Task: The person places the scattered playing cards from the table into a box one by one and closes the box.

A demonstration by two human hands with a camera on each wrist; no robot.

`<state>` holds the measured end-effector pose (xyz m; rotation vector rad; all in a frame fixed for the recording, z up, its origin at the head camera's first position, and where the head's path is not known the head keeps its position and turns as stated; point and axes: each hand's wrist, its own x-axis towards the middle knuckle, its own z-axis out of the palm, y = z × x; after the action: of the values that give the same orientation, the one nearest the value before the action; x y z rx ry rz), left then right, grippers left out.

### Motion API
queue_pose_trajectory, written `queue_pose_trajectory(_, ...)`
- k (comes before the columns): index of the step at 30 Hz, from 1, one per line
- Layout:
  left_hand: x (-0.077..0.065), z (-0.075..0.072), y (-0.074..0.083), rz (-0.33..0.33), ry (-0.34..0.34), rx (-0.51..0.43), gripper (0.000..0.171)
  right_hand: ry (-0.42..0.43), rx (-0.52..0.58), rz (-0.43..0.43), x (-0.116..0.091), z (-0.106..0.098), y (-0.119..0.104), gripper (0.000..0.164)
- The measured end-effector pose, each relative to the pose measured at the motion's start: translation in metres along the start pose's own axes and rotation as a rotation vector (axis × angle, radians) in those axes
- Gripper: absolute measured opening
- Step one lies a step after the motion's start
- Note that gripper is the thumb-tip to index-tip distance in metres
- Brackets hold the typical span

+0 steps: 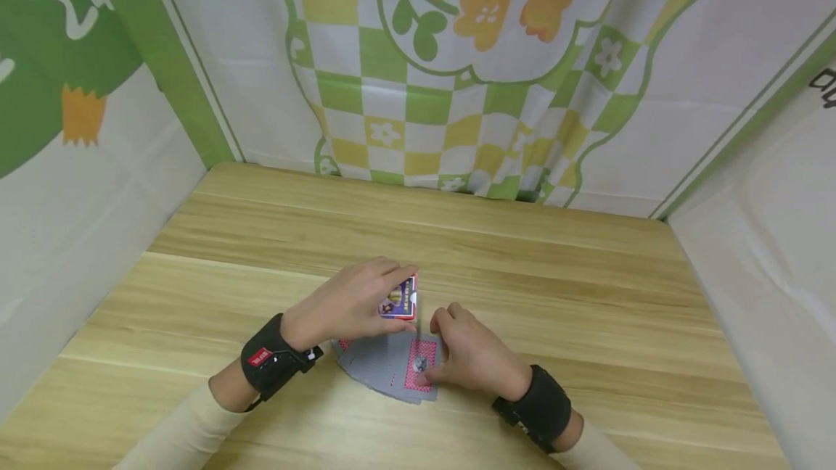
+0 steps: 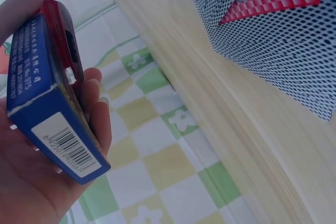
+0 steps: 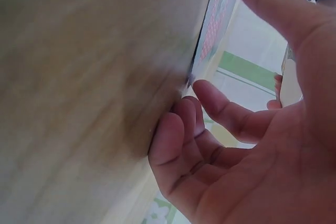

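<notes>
My left hand point(image 1: 346, 302) grips a small blue card box point(image 1: 400, 300) with red edges, held over the back of a fan of playing cards point(image 1: 375, 365). The left wrist view shows a barcode on the end of the box point(image 2: 65, 142), with fingers and thumb around its sides. Mostly grey in the head view, the fan has one full red-patterned card back point(image 1: 418, 372) at its right end. There my right hand point(image 1: 480, 354) has its thumb on the end card and its index fingertip by the card's far corner. Its other fingers curl against the tabletop.
The cards lie on a wood-grain table point(image 1: 555, 281). A green, yellow and white checked curtain point(image 1: 427, 104) hangs at the table's back edge. White sheets point(image 1: 764, 238) stand along the sides. Both wrists wear black bands point(image 1: 538, 405).
</notes>
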<state>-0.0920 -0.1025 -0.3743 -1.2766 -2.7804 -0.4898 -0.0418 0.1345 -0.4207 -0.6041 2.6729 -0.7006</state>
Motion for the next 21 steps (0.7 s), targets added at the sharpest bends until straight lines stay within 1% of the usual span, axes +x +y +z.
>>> queue_pose_trajectory(4, 0.0, 0.001, 0.0, 0.001, 0.002, 0.002, 0.083, 0.011, 0.002, 0.007, 0.0, 0.0, 0.0, 0.056)
queue_pose_trajectory(10, 0.0, 0.002, 0.0, 0.004, 0.004, 0.01, 0.087, 0.016, 0.013, 0.039, 0.0, -0.003, 0.0, 0.056)
queue_pose_trajectory(13, 0.0, 0.003, 0.0, 0.007, 0.007, 0.011, 0.088, 0.013, 0.057, 0.035, -0.001, -0.006, 0.001, 0.051)
queue_pose_trajectory(16, 0.0, 0.003, -0.001, 0.013, 0.007, 0.012, 0.088, -0.008, 0.126, 0.009, -0.001, -0.01, 0.003, 0.038)
queue_pose_trajectory(21, 0.0, 0.003, -0.002, 0.022, 0.004, 0.017, 0.087, -0.08, 0.274, -0.039, -0.004, -0.02, 0.006, 0.012)
